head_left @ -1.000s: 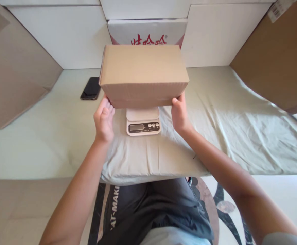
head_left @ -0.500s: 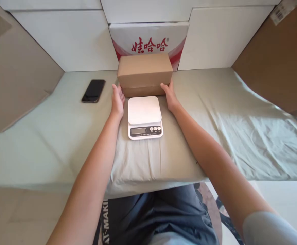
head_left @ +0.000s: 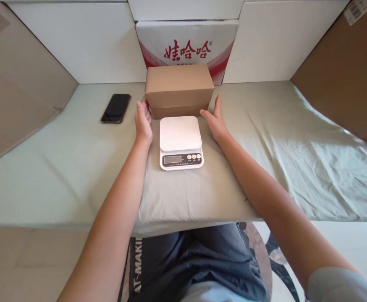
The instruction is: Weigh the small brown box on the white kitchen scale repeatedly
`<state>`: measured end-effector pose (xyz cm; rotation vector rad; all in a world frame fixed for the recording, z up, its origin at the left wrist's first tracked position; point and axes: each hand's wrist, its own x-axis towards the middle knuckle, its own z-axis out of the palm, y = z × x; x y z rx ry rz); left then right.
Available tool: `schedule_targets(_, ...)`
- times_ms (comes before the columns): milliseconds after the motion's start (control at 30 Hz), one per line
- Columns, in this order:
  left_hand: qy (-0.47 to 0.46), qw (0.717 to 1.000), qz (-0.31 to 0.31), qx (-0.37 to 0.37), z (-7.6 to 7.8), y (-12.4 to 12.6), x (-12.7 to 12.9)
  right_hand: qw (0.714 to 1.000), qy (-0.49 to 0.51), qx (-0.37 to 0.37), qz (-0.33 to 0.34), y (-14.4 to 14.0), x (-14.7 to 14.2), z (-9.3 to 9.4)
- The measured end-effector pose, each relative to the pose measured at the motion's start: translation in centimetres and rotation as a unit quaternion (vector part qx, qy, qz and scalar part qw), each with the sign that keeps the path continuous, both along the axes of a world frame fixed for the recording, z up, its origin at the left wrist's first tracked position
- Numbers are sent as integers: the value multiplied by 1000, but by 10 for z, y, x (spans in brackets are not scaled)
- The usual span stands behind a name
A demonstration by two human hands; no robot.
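A brown cardboard box (head_left: 179, 90) rests on the pale green cloth, just behind a white kitchen scale (head_left: 181, 140). Beside the box's lower left corner is my left hand (head_left: 143, 119), thumb up and fingers lightly bent; whether its fingertips touch the cardboard I cannot tell. My right hand (head_left: 216, 119) is at the lower right corner with thumb and fingers spread, its fingers off the box's side. Neither hand grips anything. The scale's platform is bare, and its small display and round buttons face me.
A dark phone (head_left: 116, 108) lies on the cloth (head_left: 60, 167) to the left. White panels and a white carton with red lettering (head_left: 186, 37) stand at the back. Large brown cardboard (head_left: 22, 84) flanks the left, and another brown carton (head_left: 344, 75) the right.
My right hand has let go of the box, moving slightly right and spreading its fingers. The left hand has eased a little to the left. The box stays behind the scale.
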<state>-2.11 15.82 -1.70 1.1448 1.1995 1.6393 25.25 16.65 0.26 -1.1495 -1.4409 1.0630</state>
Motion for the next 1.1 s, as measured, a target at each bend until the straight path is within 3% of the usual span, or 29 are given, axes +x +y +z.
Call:
schedule_targets(67, -7, 1000, 17, 4, -4, 3, -4, 1000, -24, 13, 9, -26, 7, 0)
schedule_targets(233, -11, 1000, 10, 2, -7, 6, -8, 961, -140, 173, 164, -75, 13, 3)
schedule_targets(500, -20, 1000, 8, -6, 3, -1, 2, 938, -202, 185, 211, -79, 5, 4)
schedule_targets(667, -36, 999, 24, -14, 15, -12, 11, 939, -216, 179, 200, -82, 4, 0)
schedule_targets(767, -22, 1000, 16, 0, 11, -11, 9, 946, -209, 166, 184, -84, 7, 1)
schedule_targets(867, -8, 1000, 0, 23, 3, -6, 6, 966, -149, 170, 124, -76, 14, 2)
schedule_targets(967, -19, 999, -7, 25, 1, -2, 6, 987, -65, 142, 33, -49, 19, -1)
schedule_targets(1100, -32, 999, -12, 26, 5, -2, 11, 998, 43, -8, -41, 3, 7, -9)
